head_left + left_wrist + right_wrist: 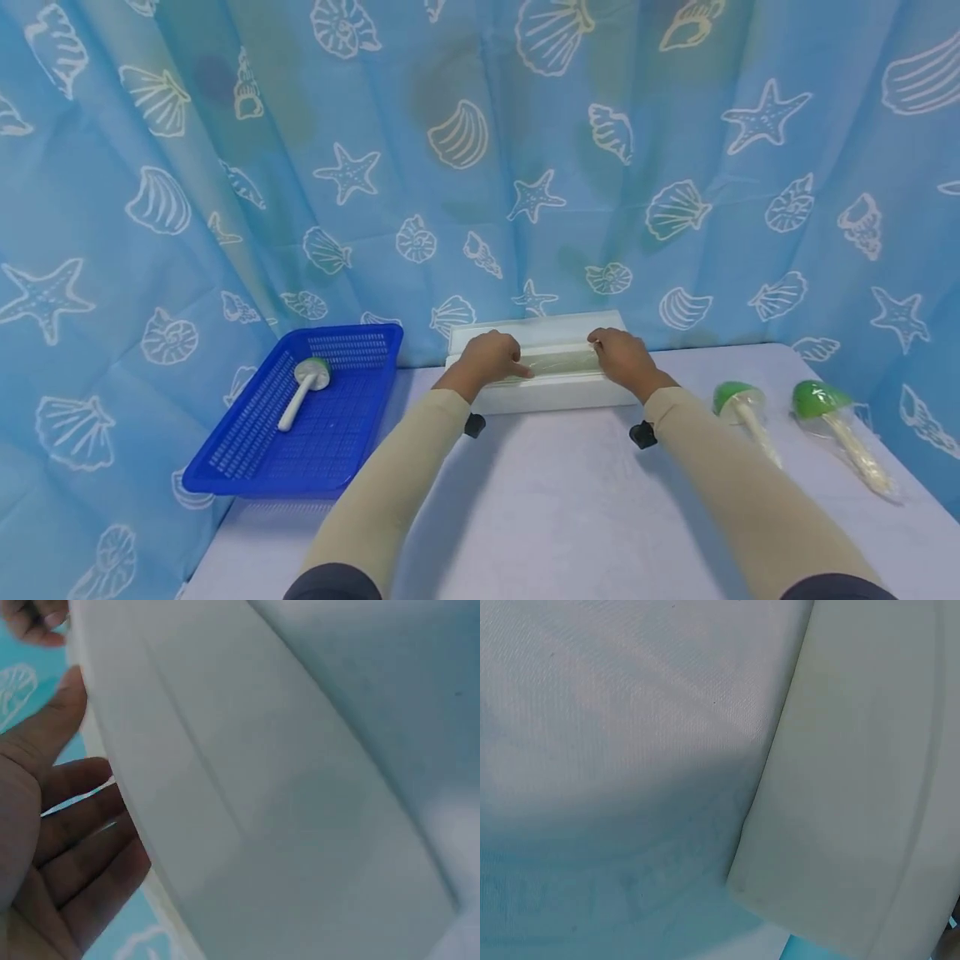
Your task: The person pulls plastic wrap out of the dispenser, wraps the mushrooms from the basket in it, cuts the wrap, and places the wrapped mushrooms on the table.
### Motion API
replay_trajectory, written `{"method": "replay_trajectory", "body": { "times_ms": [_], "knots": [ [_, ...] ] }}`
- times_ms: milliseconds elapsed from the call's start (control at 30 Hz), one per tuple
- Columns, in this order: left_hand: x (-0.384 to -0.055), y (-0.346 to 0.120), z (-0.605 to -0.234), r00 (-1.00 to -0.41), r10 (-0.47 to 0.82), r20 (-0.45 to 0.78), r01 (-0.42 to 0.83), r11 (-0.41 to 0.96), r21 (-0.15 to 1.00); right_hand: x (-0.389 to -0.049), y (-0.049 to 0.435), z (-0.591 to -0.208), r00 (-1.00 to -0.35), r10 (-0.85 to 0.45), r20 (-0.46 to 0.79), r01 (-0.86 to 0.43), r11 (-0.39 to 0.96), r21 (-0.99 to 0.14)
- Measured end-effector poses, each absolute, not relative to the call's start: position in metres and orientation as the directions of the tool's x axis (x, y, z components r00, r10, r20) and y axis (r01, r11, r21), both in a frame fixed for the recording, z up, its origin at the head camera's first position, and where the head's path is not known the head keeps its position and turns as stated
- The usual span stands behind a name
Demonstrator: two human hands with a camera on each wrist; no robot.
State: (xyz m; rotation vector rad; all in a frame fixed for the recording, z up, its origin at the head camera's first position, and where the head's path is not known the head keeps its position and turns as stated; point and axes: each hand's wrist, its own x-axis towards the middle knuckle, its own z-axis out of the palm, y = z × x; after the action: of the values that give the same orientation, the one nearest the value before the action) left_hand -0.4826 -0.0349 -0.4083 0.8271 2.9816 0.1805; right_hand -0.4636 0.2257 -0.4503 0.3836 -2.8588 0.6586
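A long white box [558, 393] lies on the table with its lid [540, 332] raised at the back. Inside it shows a pale green, shiny roll [562, 363] that looks like clear film. My left hand [491, 358] is over the box's left part, thumb stretched toward the roll. In the left wrist view, the left hand [64, 817] has thumb and fingers spread along the box edge, fingertips partly hidden behind it. My right hand [624, 360] is at the box's right end, fingertips bent over the opening; I cannot tell what it holds. The right wrist view shows mostly the box's side [840, 787].
At the left, a blue plastic basket [292, 475] holds a green-and-white mushroom-shaped thing with a white handle [298, 400]. Two similar ones, a nearer wrapped one [843, 429] and another [746, 412], lie at the right. A blue shell-print curtain [480, 208] hangs behind the table.
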Motion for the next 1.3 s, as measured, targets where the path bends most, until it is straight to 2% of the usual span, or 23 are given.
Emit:
{"method": "replay_trajectory", "body": {
  "times_ms": [167,300,533,733,967,1067,1300],
  "knots": [
    [-0.483,-0.03,-0.404,-0.839,0.545,-0.011,0.542,0.832,-0.12,-0.464,0.218,-0.446,-0.947,-0.21,0.242,-0.294,0.869,-0.398],
    [-0.485,-0.036,-0.403,-0.839,0.54,-0.071,0.544,0.822,-0.169,-0.464,0.214,-0.443,-0.95,-0.196,0.243,-0.28,0.879,-0.385],
    [-0.489,-0.048,-0.403,-0.846,0.512,-0.15,0.53,0.838,-0.127,-0.465,0.215,-0.441,-0.958,-0.183,0.221,-0.259,0.883,-0.391],
    [-0.488,-0.058,-0.405,-0.867,0.478,-0.144,0.494,0.861,-0.119,-0.463,0.217,-0.438,-0.963,-0.177,0.203,-0.247,0.883,-0.4],
    [-0.484,-0.067,-0.406,-0.893,0.434,-0.121,0.449,0.878,-0.164,-0.462,0.219,-0.438,-0.972,-0.168,0.165,-0.225,0.874,-0.431],
    [-0.481,-0.071,-0.407,-0.883,0.457,-0.109,0.468,0.874,-0.127,-0.461,0.223,-0.441,-0.963,-0.212,0.168,-0.265,0.864,-0.428],
    [-0.479,-0.087,-0.416,-0.869,0.495,0.001,0.493,0.867,0.065,-0.452,0.237,-0.444,-0.936,-0.328,0.132,-0.352,0.834,-0.425]
  ]
}}
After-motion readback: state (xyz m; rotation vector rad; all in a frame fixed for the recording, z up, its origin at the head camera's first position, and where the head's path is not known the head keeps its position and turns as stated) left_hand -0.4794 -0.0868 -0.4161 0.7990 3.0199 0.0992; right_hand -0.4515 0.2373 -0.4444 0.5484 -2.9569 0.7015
